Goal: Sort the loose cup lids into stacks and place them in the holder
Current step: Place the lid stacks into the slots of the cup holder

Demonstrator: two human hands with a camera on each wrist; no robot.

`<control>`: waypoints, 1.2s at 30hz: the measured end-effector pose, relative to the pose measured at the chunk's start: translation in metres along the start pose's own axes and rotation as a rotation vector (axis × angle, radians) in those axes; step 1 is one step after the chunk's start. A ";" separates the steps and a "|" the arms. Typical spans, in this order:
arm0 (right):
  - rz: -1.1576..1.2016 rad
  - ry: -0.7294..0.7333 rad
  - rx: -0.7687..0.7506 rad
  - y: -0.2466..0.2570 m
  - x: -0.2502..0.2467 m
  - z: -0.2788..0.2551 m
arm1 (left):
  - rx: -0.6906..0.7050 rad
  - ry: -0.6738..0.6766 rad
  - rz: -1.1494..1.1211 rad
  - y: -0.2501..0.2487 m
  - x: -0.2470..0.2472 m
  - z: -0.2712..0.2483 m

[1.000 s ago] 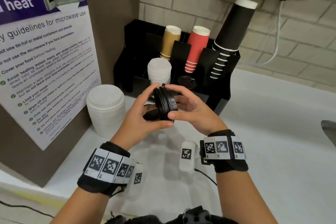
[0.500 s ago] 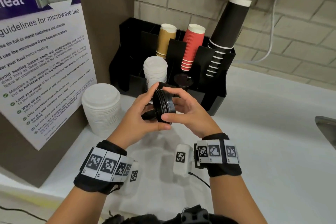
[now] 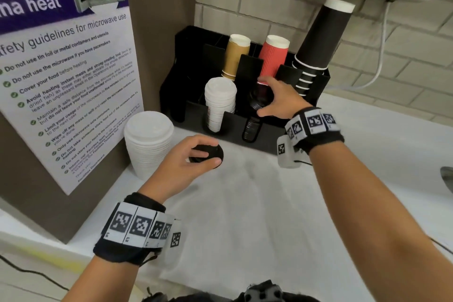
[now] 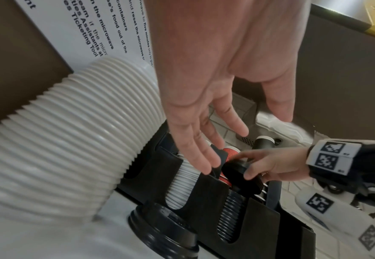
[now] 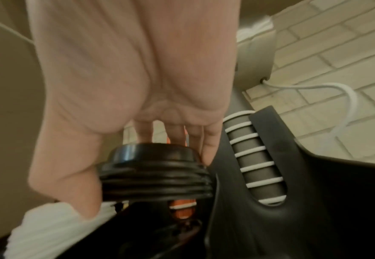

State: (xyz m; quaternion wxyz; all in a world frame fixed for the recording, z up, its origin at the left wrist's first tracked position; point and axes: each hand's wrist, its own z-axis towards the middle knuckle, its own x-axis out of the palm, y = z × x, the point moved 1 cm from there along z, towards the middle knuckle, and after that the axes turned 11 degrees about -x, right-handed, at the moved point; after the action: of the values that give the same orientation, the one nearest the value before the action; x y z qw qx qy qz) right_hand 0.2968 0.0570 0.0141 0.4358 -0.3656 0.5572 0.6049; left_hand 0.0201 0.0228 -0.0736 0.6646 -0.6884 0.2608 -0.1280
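Observation:
My right hand (image 3: 263, 97) grips a short stack of black lids (image 3: 259, 100) from above, held over the holder's (image 3: 269, 140) black-lid slot. In that slot stand more black lids (image 3: 251, 127). The right wrist view shows the held stack (image 5: 155, 173) level between thumb and fingers, just above the slot's rim. My left hand (image 3: 213, 153) hovers with fingers spread over a few black lids (image 4: 162, 226) lying on the counter; it holds nothing. A stack of small white lids (image 3: 219, 103) fills the slot to the left.
A tall stack of large white lids (image 3: 149, 142) stands on the counter by the poster panel (image 3: 68, 81). Tan cups (image 3: 235, 56), red cups (image 3: 273, 56) and black cups (image 3: 316, 44) rise from the holder's back row. A white cable (image 3: 382, 56) hangs at the right.
Both hands held the black stack together in front of the holder. The left hand has let go and dropped to the counter lids; the right hand has carried the stack over the holder slot.

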 end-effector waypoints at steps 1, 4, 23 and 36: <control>-0.016 0.053 0.014 -0.002 0.001 0.006 | -0.006 0.002 -0.002 0.000 0.000 0.000; -0.049 0.143 0.023 -0.003 0.008 0.017 | -0.011 0.000 -0.004 0.000 -0.003 0.000; -0.678 0.296 0.151 0.015 0.069 -0.005 | 0.004 0.013 -0.019 0.005 -0.008 0.006; -0.439 0.223 0.097 0.034 0.038 -0.007 | -0.003 0.004 0.040 0.003 -0.020 -0.007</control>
State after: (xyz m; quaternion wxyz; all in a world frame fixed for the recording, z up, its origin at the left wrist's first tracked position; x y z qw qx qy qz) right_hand 0.2514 0.0548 -0.0098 0.5095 -0.5209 0.5377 0.4242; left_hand -0.0001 0.0275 -0.0723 0.6655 -0.6837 0.2761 -0.1160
